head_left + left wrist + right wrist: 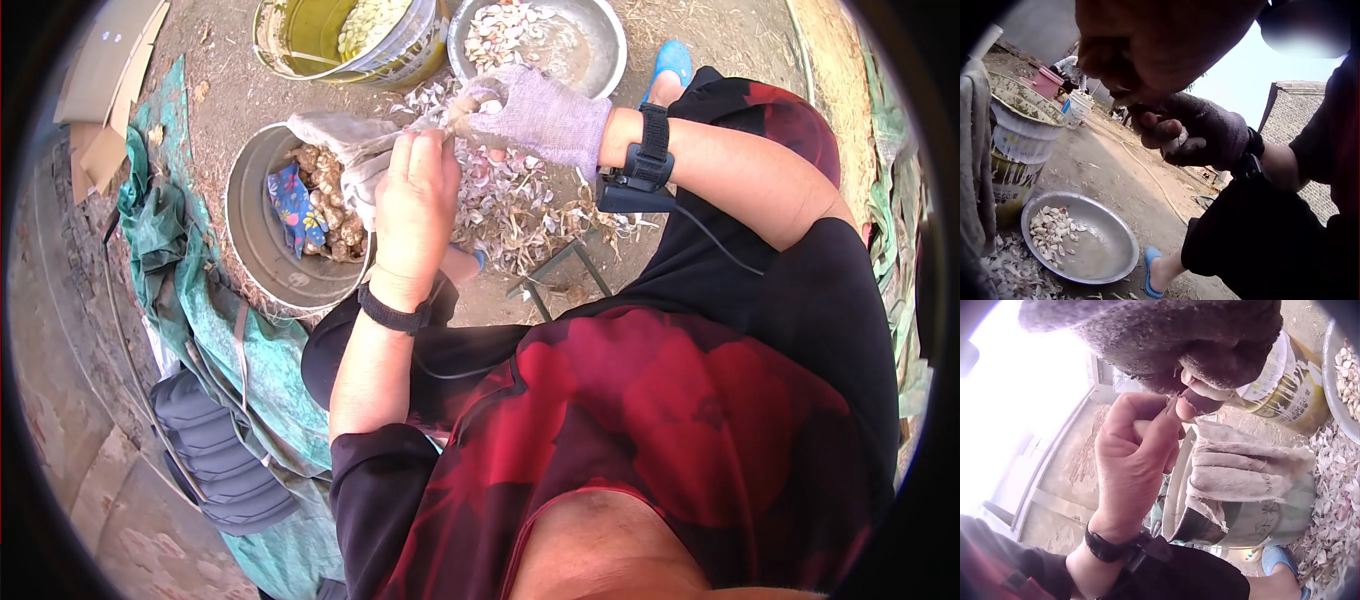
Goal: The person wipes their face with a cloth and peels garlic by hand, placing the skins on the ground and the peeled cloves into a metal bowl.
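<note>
Above scattered skins (510, 205): one garlic clove (1174, 142), whitish.
Right hand (540, 115), fingers curled round clove; left hand (420, 190), fingertips pinching peel (1173, 398); bowl (1100, 253), one.

Upper middle: bare left hand (1166, 47), shadowed, fingers curled, right by the gloved right hand (1204, 128) pinching a pale clove (1175, 142). Lower left: metal basin (1100, 256), cloves (1054, 234) mostly on its left side, peelings (1016, 269) beside. Left: streaked bucket (1029, 140), grey cloth (975, 162). Bottom middle: blue slipper (1149, 253). Right: brick wall (1300, 112).
</note>
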The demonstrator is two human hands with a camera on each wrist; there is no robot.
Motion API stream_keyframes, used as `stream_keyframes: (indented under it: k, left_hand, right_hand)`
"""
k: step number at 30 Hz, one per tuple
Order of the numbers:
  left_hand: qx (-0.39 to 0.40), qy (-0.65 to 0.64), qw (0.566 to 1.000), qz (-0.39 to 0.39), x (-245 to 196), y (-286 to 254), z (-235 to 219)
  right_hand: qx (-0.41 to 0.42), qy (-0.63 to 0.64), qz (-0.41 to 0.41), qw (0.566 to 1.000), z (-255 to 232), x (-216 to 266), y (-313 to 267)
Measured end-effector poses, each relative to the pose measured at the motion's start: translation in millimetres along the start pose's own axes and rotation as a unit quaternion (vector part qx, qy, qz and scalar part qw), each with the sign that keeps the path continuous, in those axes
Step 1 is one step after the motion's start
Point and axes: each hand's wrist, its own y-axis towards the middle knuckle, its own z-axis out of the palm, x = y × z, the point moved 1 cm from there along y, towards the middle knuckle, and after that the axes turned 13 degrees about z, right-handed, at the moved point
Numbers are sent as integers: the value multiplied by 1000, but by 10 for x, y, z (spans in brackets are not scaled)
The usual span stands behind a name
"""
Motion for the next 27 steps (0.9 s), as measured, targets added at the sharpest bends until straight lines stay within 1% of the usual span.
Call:
stream_keyframes:
  k: [4,6,7,8,9,10,11,12,13,14,15,16,17,18,19,21,22,23,24,25,27]
  left_hand:
    - [2,9,1000,11,-2,3,11]
    - [-43,-30,998,26,46,-2,21]
    - [-44,-29,998,26,38,3,12]
    - [-54,-93,993,-46,31,6,-6]
    - [-63,-157,978,-118,25,6,-25]
    - [-60,-179,976,-107,22,15,-58]
    - [-60,-179,976,-107,30,8,-71]
    - [-71,-272,945,-165,41,5,-82]
    - [-81,-362,902,-220,32,19,-99]
    - [-113,-447,851,-251,-13,36,-141]
    - [-113,-446,852,-250,-7,49,-164]
    - [-133,-485,822,-267,17,57,-183]
    - [-154,-521,790,-284,45,62,-193]
    - [-152,-520,789,-291,65,60,-195]
    - [-154,-519,789,-292,76,52,-186]
    - [-152,-503,803,-280,86,33,-154]
    - [-152,-503,803,-280,74,23,-139]
    - [-142,-477,824,-271,55,16,-124]
    - [-132,-450,843,-262,46,12,-110]
    - [-132,-451,843,-261,60,1,-87]
    - [-100,-320,917,-214,97,-21,-48]
  right_hand:
    - [-17,-14,7,1000,-2,3,-7]
    - [34,60,0,998,-19,5,-30]
    - [34,60,0,998,-22,13,-22]
    - [61,124,9,990,-21,22,-9]
    - [89,188,19,978,-8,59,-15]
    - [89,187,19,978,-18,105,-41]
    - [83,142,37,986,-46,159,-83]
    - [77,96,55,991,-58,202,-112]
    - [78,95,54,991,-63,175,-86]
    - [45,6,46,998,-74,111,-29]
    - [12,-83,39,996,-82,58,19]
    - [-20,-153,16,988,-93,15,54]
    - [-20,-154,15,988,-99,-35,74]
    - [41,-15,37,998,-73,-14,58]
    - [100,125,58,985,-46,16,47]
    - [96,144,54,983,-56,99,-39]
    - [122,144,64,980,-64,131,-55]
    - [147,143,73,976,-70,159,-71]
    - [125,152,56,979,-34,203,-119]
    - [125,152,56,979,-22,195,-101]
    - [100,127,0,987,2,146,-48]
